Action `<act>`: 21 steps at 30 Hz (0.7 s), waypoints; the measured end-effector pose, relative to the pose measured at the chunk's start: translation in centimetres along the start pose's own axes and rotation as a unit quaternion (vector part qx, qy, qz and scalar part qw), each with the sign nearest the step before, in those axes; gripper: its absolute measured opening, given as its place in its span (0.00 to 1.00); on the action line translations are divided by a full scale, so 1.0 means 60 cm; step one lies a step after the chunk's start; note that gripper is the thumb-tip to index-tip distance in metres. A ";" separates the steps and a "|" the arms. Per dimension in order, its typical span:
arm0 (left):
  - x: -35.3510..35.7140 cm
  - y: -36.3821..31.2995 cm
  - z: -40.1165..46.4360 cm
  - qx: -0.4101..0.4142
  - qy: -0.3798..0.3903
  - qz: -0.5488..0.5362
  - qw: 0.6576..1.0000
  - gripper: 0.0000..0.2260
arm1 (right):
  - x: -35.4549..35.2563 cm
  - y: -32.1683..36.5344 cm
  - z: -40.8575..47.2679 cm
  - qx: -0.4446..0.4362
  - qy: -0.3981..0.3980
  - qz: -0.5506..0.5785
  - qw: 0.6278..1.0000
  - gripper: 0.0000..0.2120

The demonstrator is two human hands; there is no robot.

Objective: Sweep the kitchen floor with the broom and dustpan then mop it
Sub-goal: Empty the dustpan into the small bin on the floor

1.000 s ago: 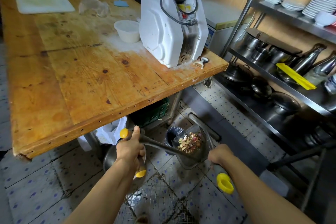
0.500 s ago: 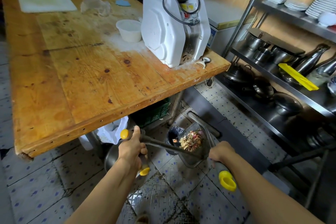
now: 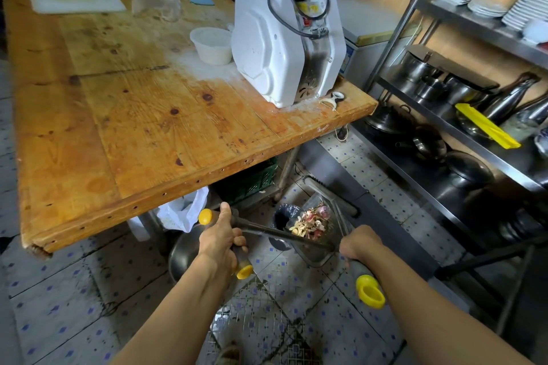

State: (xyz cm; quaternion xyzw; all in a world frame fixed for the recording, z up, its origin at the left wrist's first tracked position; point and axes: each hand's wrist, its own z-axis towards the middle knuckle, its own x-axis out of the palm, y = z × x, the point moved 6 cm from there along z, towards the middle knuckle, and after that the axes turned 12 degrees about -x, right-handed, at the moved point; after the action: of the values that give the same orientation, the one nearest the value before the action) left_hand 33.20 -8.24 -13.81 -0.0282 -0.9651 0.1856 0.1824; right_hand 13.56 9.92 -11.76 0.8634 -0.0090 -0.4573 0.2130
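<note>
Both grips on handles, dustpan (image 3: 314, 231) w/ scraps.

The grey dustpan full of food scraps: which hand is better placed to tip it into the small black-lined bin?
Probably the right hand: it grips the dustpan handle, with the bin just beyond. The left hand holds two yellow-capped handles.

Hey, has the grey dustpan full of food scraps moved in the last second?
Yes, slightly: the grey dustpan has shifted forward, nearer the wooden table's front edge and the dark-lined bin.
</note>
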 end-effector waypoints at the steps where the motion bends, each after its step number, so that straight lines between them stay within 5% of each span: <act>1: 0.000 0.000 0.000 -0.002 0.001 -0.003 1.000 0.15 | 0.000 0.000 0.001 0.000 0.002 0.002 1.000 0.15; 21: 0.002 0.008 -0.002 -0.014 0.030 -0.043 0.999 0.15 | -0.010 0.001 -0.003 0.021 0.013 -0.051 0.998 0.07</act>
State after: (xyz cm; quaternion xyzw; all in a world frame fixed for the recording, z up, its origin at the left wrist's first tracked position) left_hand 33.12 -7.76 -13.86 0.0048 -0.9621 0.1628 0.2189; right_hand 13.40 10.05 -11.17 0.8730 0.0282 -0.4560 0.1710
